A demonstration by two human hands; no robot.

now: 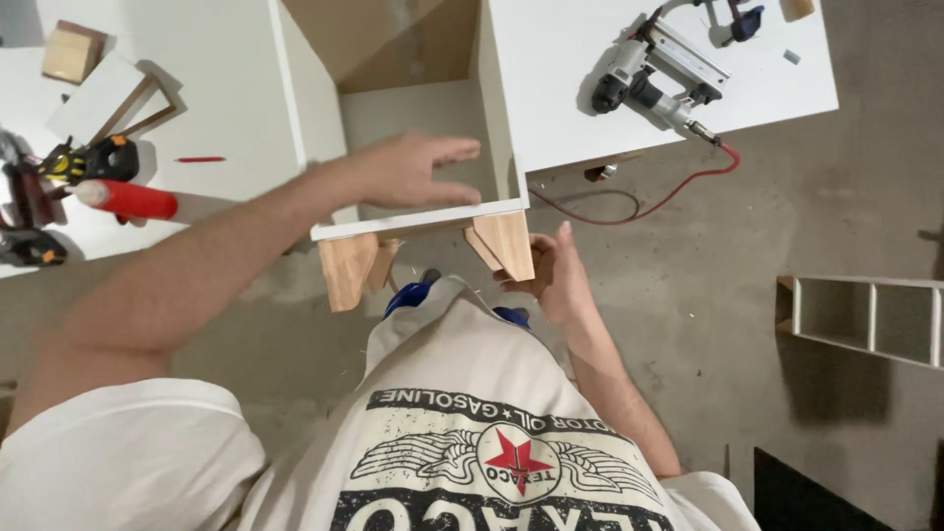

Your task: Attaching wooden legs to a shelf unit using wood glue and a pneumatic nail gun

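At the centre of the frame, the left hand (413,169) lies flat, fingers spread, on the white open-topped cabinet box (418,218). Just below and right, the right hand (556,275) curls its fingers around the angled light wooden foot block (506,246) fixed under the box's edge. A grey pneumatic nail gun (654,74) lies at upper right.

Both hands (413,169) on white cabinet (423,218), wooden feet (346,270).
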